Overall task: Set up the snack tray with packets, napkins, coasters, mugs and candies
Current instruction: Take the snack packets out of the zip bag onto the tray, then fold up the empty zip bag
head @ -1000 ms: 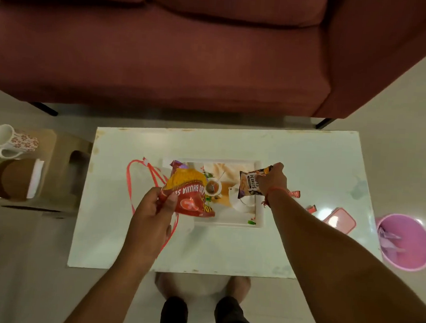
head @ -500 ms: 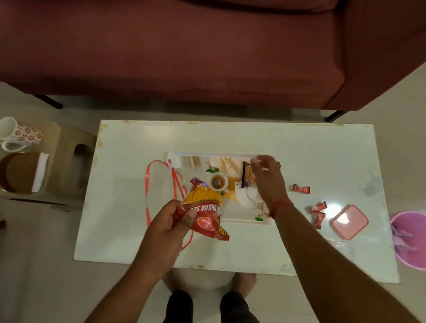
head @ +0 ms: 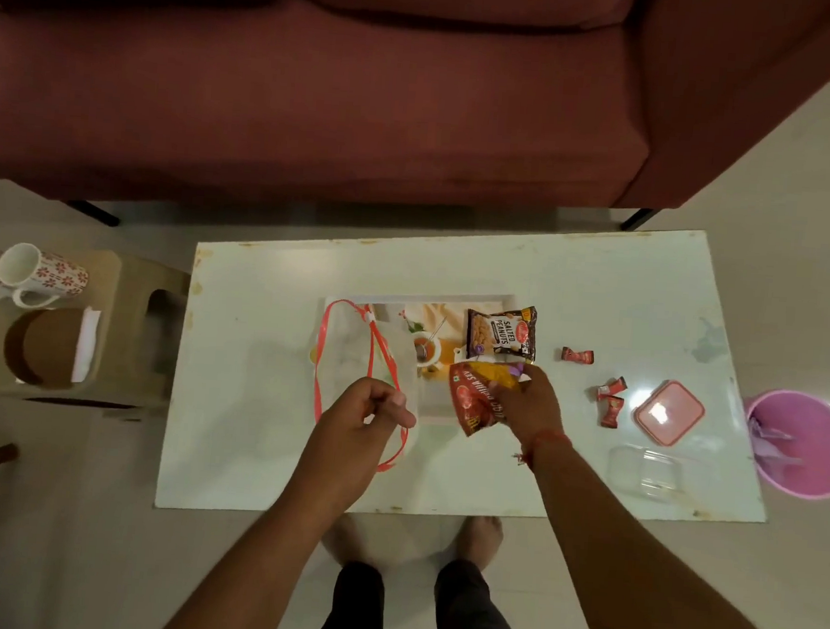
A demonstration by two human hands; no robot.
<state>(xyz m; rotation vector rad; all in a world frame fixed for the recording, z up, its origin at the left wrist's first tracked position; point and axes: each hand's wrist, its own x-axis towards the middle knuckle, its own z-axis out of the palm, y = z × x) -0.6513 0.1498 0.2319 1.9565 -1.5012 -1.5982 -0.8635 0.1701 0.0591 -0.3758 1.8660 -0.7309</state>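
Note:
A white picture-printed tray (head: 419, 297) sits mid-table. A salted peanuts packet (head: 502, 332) lies flat at its far right. My right hand (head: 527, 405) grips a red and yellow bhujia packet (head: 471, 399) over the tray's near right corner. My left hand (head: 367, 409) hovers with fingers curled over a clear bag with red handles (head: 351, 349) that covers the tray's left part; I see nothing in that hand. Three red candies (head: 611, 388) lie right of the tray. Two flowered mugs (head: 45, 271), round coasters (head: 39, 359) and white napkins (head: 85, 345) rest on a stool (head: 124, 294) at the left.
A pink-lidded box (head: 669, 413) and a clear container (head: 645, 470) sit on the white table (head: 258, 426) at the right. A pink bin (head: 804, 442) stands on the floor beyond the right edge. A maroon sofa (head: 321, 86) runs behind the table.
The peanuts packet left my right hand and now lies on the tray. The red bhujia packet passed from my left hand to my right, and my left hand came away without it.

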